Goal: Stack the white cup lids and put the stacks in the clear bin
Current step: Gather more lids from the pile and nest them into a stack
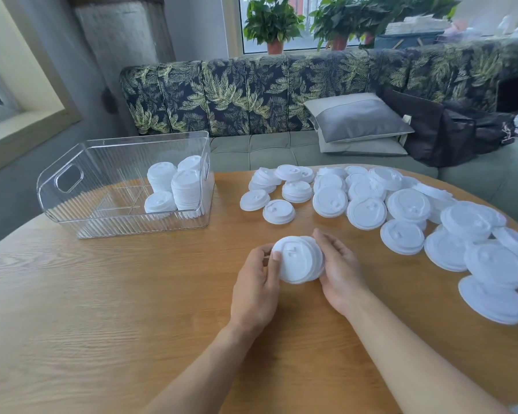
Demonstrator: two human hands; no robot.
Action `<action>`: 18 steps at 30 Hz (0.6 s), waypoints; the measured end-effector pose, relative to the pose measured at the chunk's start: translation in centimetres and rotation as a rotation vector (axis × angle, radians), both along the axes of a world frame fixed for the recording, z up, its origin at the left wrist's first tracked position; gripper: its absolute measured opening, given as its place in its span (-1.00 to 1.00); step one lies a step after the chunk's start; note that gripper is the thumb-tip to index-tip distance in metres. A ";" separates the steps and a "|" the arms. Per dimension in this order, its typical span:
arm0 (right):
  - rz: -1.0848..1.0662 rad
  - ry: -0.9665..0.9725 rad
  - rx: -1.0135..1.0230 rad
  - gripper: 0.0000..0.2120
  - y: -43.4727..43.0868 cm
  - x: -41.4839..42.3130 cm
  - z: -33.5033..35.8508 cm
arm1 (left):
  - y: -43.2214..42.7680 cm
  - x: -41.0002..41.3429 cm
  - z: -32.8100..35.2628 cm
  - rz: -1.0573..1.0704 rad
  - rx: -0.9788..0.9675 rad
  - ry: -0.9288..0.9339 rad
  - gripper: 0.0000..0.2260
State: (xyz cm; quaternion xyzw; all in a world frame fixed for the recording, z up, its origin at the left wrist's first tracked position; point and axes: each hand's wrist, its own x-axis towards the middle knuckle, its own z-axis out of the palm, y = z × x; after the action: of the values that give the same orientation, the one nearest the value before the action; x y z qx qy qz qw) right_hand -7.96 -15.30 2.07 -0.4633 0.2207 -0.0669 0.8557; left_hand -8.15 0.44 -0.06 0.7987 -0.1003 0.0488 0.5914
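Note:
A short stack of white cup lids (299,259) is held on its side just above the round wooden table (102,309), between both hands. My left hand (256,291) grips its left edge with thumb and fingers. My right hand (340,270) cups its right side. Many loose white lids (401,204) lie scattered over the table's right and far side, some overlapping. The clear ribbed bin (69,177) stands at the far left of the table. Several lid stacks (175,186) sit in the bin's right end.
A leaf-patterned sofa (251,94) runs behind the table with grey cushions (356,121) and a dark bag (449,130) on it. Potted plants (272,22) stand on the window sill. The table's curved edge passes close behind the bin and the far lids.

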 end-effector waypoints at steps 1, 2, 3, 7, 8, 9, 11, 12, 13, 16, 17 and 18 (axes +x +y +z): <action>0.004 -0.004 0.021 -0.91 -0.1 0.0 0.0 | 0.0 -0.1 0.1 -0.013 0.030 -0.003 -0.67; 0.010 -0.006 0.042 -0.88 -0.2 -0.1 0.0 | -0.1 -0.2 0.1 -0.025 0.050 -0.006 -0.66; 0.019 -0.006 0.057 -0.84 -0.4 -0.1 0.0 | -0.1 -0.2 0.1 -0.033 0.058 -0.010 -0.68; 0.068 -0.027 0.127 -0.81 -0.9 -0.3 -0.1 | -0.1 0.2 -0.1 -0.022 0.037 -0.010 -0.78; 0.075 -0.034 0.144 -0.81 -0.9 -0.4 -0.2 | -0.1 0.3 -0.1 -0.018 0.028 -0.007 -0.79; 0.078 -0.039 0.155 -0.81 -1.0 -0.4 -0.2 | -0.1 0.3 -0.1 -0.016 0.017 -0.006 -0.79; 0.087 -0.045 0.149 -0.81 -0.8 -0.5 -0.2 | -0.2 0.4 -0.1 -0.017 -0.003 -0.016 -0.80; 0.095 -0.045 0.135 -0.81 -0.7 -0.5 -0.2 | -0.2 0.4 0.0 -0.017 -0.009 -0.024 -0.79; 0.104 -0.044 0.119 -0.82 -0.5 -0.5 -0.2 | -0.2 0.4 0.0 -0.016 -0.011 -0.029 -0.78; 0.117 -0.039 0.107 -0.80 -0.3 -0.5 -0.2 | -0.1 0.4 0.0 -0.008 -0.016 -0.020 -0.77; 0.123 -0.033 0.115 -0.79 -0.3 -0.6 -0.1 | -0.1 0.4 0.0 0.000 -0.015 -0.014 -0.76; 0.134 -0.028 0.122 -0.77 -0.3 -0.6 -0.1 | -0.1 0.4 0.0 0.007 -0.014 -0.009 -0.76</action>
State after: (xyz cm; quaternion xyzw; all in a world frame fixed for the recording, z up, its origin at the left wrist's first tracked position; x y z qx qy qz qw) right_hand -8.56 -15.62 1.96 -0.4229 0.1808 -0.0025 0.8880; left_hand -7.72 0.36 -0.03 0.7946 -0.0998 0.0554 0.5963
